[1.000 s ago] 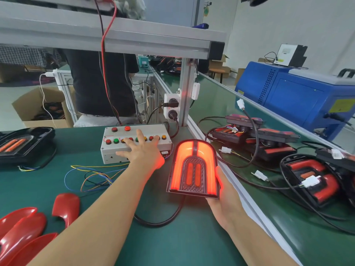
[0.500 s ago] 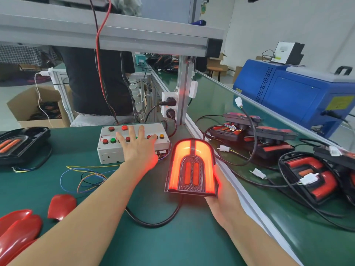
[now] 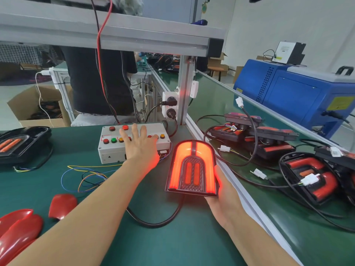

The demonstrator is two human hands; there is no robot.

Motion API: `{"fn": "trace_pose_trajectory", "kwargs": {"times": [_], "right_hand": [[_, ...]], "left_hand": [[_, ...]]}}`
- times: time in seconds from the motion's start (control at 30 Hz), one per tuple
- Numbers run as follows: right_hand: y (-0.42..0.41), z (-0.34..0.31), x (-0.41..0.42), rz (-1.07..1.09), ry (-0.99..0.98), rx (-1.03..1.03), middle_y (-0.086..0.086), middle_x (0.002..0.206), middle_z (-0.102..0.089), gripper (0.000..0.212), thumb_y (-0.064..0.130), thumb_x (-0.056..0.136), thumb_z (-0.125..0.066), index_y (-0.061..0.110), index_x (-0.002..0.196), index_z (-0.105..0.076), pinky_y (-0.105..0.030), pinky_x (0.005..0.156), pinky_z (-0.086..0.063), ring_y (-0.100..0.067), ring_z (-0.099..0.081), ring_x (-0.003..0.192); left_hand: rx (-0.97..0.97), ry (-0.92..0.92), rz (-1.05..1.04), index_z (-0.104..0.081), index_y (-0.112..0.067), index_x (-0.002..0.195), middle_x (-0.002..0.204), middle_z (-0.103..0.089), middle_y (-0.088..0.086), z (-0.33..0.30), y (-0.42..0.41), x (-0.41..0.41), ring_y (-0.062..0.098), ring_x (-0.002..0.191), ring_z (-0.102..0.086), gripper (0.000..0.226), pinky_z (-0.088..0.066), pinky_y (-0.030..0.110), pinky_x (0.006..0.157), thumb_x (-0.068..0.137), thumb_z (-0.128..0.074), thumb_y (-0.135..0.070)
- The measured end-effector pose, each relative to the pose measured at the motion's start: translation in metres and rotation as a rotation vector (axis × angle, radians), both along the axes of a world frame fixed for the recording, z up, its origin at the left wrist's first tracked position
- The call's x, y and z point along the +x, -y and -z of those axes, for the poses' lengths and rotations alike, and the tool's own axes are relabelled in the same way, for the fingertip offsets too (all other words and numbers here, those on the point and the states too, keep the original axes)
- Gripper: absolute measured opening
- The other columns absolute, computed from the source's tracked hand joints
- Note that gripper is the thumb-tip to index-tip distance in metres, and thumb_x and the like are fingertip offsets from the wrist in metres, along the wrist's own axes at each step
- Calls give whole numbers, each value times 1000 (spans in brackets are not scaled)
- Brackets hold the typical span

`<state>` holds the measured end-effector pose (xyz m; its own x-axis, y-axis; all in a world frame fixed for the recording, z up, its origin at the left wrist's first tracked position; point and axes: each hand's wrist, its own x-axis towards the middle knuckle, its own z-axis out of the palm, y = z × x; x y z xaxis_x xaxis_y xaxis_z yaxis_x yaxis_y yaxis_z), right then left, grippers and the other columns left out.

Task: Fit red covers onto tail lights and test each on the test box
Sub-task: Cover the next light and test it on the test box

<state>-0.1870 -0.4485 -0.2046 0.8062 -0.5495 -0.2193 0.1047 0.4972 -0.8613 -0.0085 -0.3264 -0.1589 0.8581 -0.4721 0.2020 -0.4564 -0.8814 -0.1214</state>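
An arch-shaped tail light (image 3: pixel 192 169) glows red, tilted up off the green bench, with a black cable curving out from under it. My right hand (image 3: pixel 223 196) holds it from beneath and along its right edge. My left hand (image 3: pixel 141 144) lies spread on the white test box (image 3: pixel 115 150), with straight fingers pressing on its row of coloured buttons. Several loose red covers (image 3: pixel 62 206) lie at the bench's near left.
An unlit tail light (image 3: pixel 21 144) sits at the far left. Several more tail lights (image 3: pixel 311 175) with cables and white plugs crowd the conveyor on the right. Coloured wires (image 3: pixel 86 175) loop before the box. A blue machine (image 3: pixel 295 96) stands at the right, and a person stands behind the bench.
My left hand has slid forward over the buttons, fingers reaching further across the test box. The tail light stays lit in my right hand.
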Motion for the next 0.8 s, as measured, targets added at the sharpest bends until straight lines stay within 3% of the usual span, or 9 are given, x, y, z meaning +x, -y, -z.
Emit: {"fn": "trace_pose_trajectory", "kwargs": {"times": [0.33,0.47,0.57,0.7,0.77,0.8], "right_hand": [[-2,-7,0,43,-82,9,-2,95,-76,47,33,103,-39,25,83,-81,-37,96,-47,-16,-69,93],[-4,-16,3,76,-180,32,-9,104,-75,33,30,103,-43,13,113,-70,-41,96,-48,-24,-66,100],[-3,-23,5,87,-233,48,-10,103,-75,29,27,102,-45,11,113,-67,-38,82,-52,-24,-68,94],[1,-28,6,38,-310,-67,-4,87,-77,24,28,101,-47,17,105,-67,-37,71,-52,-20,-70,87],[2,-30,6,-2,-360,-200,0,84,-77,22,29,102,-46,20,107,-65,-37,71,-52,-16,-70,83],[1,-31,5,-11,-393,-286,0,92,-77,23,30,101,-46,20,115,-62,-38,77,-52,-16,-70,87]], "left_hand": [[33,0,18,-33,-36,143,155,-12,12,-2,-3,2,38,144,3,63,5,66,108,83,-49,-21],[27,-73,42,-23,-36,146,157,-7,9,-3,-11,3,36,145,4,68,5,66,108,85,-50,-24],[-125,-172,94,-15,-33,149,159,-5,3,-15,-26,3,29,145,-4,74,1,63,111,86,-49,-15],[-476,-251,242,-52,-27,132,144,-43,-3,-49,-74,11,19,131,-40,48,-24,38,113,89,-49,-6],[-554,-406,346,-66,-27,114,129,-60,-6,-62,-109,9,9,114,-54,34,-36,19,100,91,-51,-6],[-534,-478,391,-68,-29,109,122,-64,-9,-65,-126,6,5,108,-56,31,-38,14,93,90,-55,-8]]}}
